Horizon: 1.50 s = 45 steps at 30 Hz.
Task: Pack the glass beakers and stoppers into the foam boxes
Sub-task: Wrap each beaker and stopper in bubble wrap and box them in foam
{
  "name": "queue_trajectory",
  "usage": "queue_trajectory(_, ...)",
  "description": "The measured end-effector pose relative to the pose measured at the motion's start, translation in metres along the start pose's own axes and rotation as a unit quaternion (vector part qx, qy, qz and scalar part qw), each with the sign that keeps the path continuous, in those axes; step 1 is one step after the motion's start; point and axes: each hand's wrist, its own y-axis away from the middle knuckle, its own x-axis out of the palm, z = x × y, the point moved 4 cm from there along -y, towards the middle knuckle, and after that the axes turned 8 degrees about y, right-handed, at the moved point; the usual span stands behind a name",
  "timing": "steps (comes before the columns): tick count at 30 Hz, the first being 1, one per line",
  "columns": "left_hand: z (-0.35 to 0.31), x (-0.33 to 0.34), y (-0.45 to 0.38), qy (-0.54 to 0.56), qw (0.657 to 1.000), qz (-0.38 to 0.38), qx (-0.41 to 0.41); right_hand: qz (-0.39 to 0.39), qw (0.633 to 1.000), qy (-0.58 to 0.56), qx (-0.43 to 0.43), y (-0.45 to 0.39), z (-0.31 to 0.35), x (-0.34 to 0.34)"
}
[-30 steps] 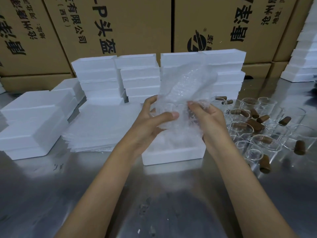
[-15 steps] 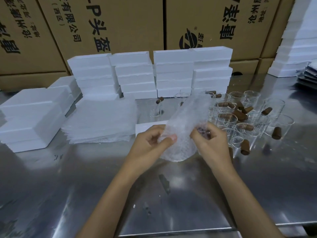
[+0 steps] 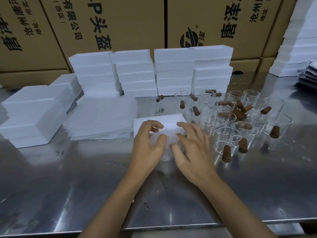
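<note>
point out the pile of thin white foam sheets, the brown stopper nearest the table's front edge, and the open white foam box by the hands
Pile of thin white foam sheets (image 3: 101, 117), head view, top sheet's middle.
Brown tapered stopper nearest the front edge (image 3: 226, 154), head view, its side.
Open white foam box (image 3: 161, 118), head view, far rim.
</note>
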Motion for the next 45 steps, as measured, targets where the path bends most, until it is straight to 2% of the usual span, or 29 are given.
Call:
queue_trajectory(2,-0.005,-0.006,0.004,-0.015,0.998,0.02,0.056,0.026,0.998,0.053,-0.024,0.0,0.004,0.005)
queue_trajectory(4,-0.004,-0.007,0.01,-0.093,0.988,0.068,0.107,0.038,0.997,0.055,-0.026,-0.001,0.006,0.007)
queue_trajectory(7,0.003,-0.006,0.013,-0.226,0.963,0.1,0.106,-0.011,0.999,-0.041,0.003,0.0,0.006,0.001)
queue_trajectory(10,0.004,-0.001,0.012,-0.292,0.944,0.124,0.092,-0.056,0.995,-0.079,0.015,0.001,0.0,-0.004)
queue_trajectory(17,0.005,-0.002,0.015,-0.215,0.967,0.112,0.082,0.028,0.997,-0.069,0.027,-0.001,-0.005,0.012)
queue_trajectory(19,0.008,-0.001,0.016,-0.212,0.965,0.13,0.089,0.008,0.994,-0.107,0.036,-0.003,-0.006,0.01)
queue_trajectory(22,0.008,0.002,0.015,-0.225,0.96,0.126,0.108,-0.072,0.976,-0.193,0.067,-0.004,-0.013,0.002)
queue_trajectory(25,0.004,-0.002,0.014,-0.19,0.973,0.066,0.113,-0.124,0.95,-0.25,0.141,-0.003,-0.025,-0.003)
queue_trajectory(28,-0.006,-0.012,0.008,-0.142,0.977,-0.027,0.154,-0.135,0.932,-0.271,0.2,-0.004,-0.033,-0.001)
queue_trajectory(30,-0.011,-0.017,-0.006,-0.131,0.977,-0.064,0.154,-0.112,0.942,-0.243,0.204,-0.006,-0.033,0.002)
queue_trajectory(31,-0.011,-0.019,-0.016,-0.132,0.98,-0.059,0.137,-0.09,0.953,-0.214,0.193,-0.008,-0.032,0.004)
queue_trajectory(34,0.001,-0.016,-0.04,-0.168,0.983,0.014,0.071,0.028,0.986,-0.104,0.125,-0.012,-0.027,0.015)
queue_trajectory(37,0.02,-0.015,-0.047,-0.208,0.975,0.065,0.047,0.126,0.986,-0.032,0.101,-0.012,-0.028,0.029)
queue_trajectory(40,0.031,-0.019,-0.048,-0.228,0.97,0.071,0.052,0.131,0.985,-0.013,0.114,-0.012,-0.03,0.032)
queue_trajectory(45,0.037,-0.014,-0.048,-0.297,0.943,0.132,0.073,0.125,0.986,0.001,0.114,-0.012,-0.029,0.031)
